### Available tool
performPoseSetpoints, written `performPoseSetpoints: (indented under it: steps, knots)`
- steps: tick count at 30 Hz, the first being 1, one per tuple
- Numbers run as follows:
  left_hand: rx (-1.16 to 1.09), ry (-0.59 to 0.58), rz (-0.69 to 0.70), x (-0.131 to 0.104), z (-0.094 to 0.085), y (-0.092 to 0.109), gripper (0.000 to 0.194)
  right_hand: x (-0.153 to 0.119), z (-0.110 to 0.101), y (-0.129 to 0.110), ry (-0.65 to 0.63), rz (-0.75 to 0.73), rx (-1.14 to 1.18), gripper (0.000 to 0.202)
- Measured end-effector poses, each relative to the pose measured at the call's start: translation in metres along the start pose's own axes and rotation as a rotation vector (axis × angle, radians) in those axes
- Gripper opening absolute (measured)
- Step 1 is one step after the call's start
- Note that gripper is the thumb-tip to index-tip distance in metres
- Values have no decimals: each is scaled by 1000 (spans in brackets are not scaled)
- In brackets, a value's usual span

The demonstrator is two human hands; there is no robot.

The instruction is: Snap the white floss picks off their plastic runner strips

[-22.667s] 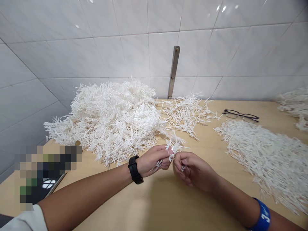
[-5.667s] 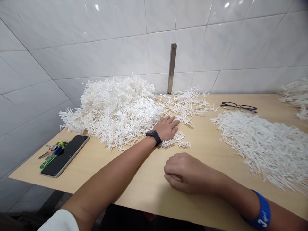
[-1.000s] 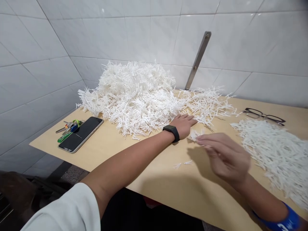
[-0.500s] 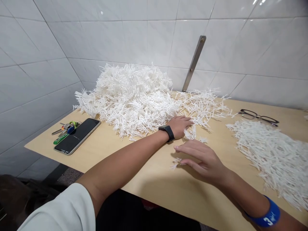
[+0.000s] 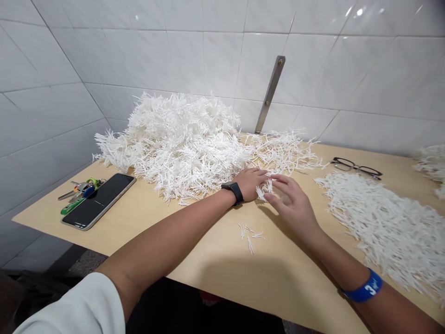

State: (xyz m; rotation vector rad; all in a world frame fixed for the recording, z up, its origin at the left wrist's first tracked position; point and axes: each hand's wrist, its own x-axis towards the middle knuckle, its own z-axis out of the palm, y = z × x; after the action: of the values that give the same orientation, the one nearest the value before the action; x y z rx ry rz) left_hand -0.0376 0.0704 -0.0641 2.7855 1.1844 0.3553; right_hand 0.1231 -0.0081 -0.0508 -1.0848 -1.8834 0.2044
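A large heap of white branched plastic-looking sprigs point(image 5: 181, 139) covers the back left of the table. My left hand point(image 5: 249, 183), with a black watch at the wrist, lies palm down against the heap's right edge, fingers stretched out. Close to its fingertips are a few small white sprigs point(image 5: 261, 192). My right hand point(image 5: 292, 199) is beside them, thumb and fingers apart around these sprigs; I cannot see a firm grip. Several loose white pieces point(image 5: 249, 236) lie on the table nearer to me. Thinner scattered sprigs point(image 5: 283, 150) spread behind my hands.
A spread of white pieces point(image 5: 385, 222) covers the right side, below folded-open glasses point(image 5: 356, 168). More white pieces point(image 5: 433, 162) are at the far right. A phone point(image 5: 99, 201) and keys point(image 5: 81, 189) lie left. A metal bar point(image 5: 269, 95) is fixed to the tiled wall.
My right hand has moved forward from the near part of the table to the sprigs by my left fingers. Loose pieces now lie where it was. My left hand has stayed nearly still.
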Motion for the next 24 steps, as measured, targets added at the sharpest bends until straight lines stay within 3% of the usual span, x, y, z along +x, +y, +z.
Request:
performPoseSetpoints:
  steps: [8,18,20,24]
  knots:
    - [-6,-36,-12,3,2,0,46,-4,-3,-22,-48,-168,165,14]
    - [19,-33,-73,-2,-1,8,49,-12,-27,-82,-229,-634,283,16]
    - [13,-31,-70,-3,-2,8,49,-13,-26,-81,-290,-659,278,15]
    - [3,-25,-64,-1,0,3,50,-12,-11,-53,-420,-645,142,16]
